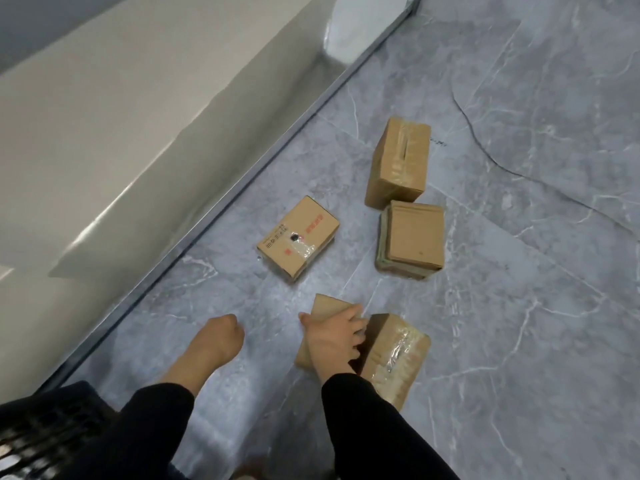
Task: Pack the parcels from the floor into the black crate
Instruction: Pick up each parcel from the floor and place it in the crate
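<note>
The floor (519,306) is laid with large grey, marble-look tiles, veined in white and split by thin pale joints, and its gloss gives back soft light. Along the left runs a smooth cream wall (121,133), slanting across the view, with bright streaks of reflected light and a slim metal strip (221,206) where it meets the tiles. At the far end of that strip stands a whiter, shiny panel (356,26), and a thin dark cable (475,133) trails over the tiles at upper right.

Five brown cardboard parcels (298,237) lie scattered on the floor (519,306); black crate (41,427) sits near-left.
</note>
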